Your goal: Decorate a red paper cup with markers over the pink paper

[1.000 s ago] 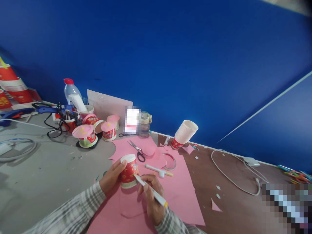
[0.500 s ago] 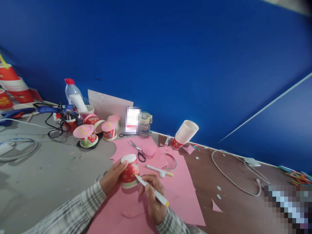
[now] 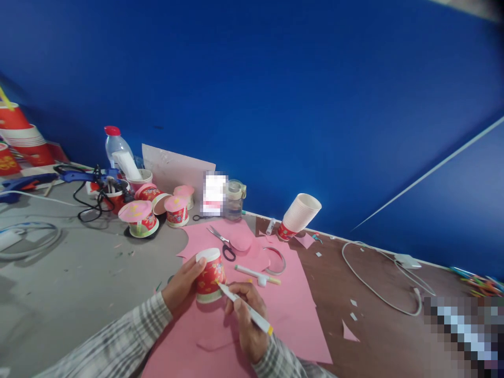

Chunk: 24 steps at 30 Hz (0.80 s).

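Observation:
My left hand [image 3: 184, 281] is closed round the left side of a red patterned paper cup [image 3: 210, 276], which is bottom-up with its white base on top, just over the pink paper [image 3: 291, 315]. In my right hand [image 3: 250, 315] is a white marker [image 3: 252, 314] with a yellow end, held like a pen. Its tip touches or nearly touches the cup's lower right side. Behind the cup lie scissors [image 3: 225, 244] with dark handles, a roll of tape [image 3: 281, 261] and a green-tipped marker [image 3: 252, 273], all on the pink paper.
Several decorated cups with pink tops [image 3: 137, 212] stand at the back left, near a plastic bottle [image 3: 116, 147]. A leaning stack of paper cups [image 3: 299, 215] is by the blue wall [image 3: 252, 105]. On the right lie a white cable [image 3: 378, 304] and paper scraps [image 3: 348, 332].
Almost nothing differs. Both hands keep their hold on the cup and the marker, and the marker tip has shifted very slightly at the cup's side.

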Motion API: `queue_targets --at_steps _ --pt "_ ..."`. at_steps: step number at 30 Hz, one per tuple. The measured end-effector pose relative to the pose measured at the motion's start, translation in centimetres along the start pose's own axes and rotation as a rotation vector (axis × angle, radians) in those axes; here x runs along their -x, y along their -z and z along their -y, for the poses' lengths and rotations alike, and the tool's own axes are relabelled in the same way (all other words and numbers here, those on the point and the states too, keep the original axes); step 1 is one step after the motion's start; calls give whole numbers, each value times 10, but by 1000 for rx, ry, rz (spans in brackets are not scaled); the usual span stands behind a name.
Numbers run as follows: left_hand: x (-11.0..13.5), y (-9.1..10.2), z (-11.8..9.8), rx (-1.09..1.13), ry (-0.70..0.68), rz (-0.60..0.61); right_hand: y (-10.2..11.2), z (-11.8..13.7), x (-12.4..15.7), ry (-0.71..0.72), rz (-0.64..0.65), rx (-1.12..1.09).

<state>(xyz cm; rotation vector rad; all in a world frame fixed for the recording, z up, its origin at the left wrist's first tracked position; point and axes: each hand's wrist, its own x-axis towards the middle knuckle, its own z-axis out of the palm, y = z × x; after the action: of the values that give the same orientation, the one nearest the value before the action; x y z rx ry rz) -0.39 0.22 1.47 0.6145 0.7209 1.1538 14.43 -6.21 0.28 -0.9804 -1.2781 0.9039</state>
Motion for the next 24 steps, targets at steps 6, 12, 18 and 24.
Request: queue_targets --at_steps 6,12,18,24 --pt "1 -1 -1 -31 -29 -27 0 -1 -1 -20 -31 -35" --pt "0 1 1 -21 -12 -32 -1 1 -3 7 -33 -25" --pt "-1 1 1 -34 -13 -45 -1 2 -3 6 -36 -8" --pt "0 1 0 -36 -14 -8 0 -1 -3 -1 -45 -8"
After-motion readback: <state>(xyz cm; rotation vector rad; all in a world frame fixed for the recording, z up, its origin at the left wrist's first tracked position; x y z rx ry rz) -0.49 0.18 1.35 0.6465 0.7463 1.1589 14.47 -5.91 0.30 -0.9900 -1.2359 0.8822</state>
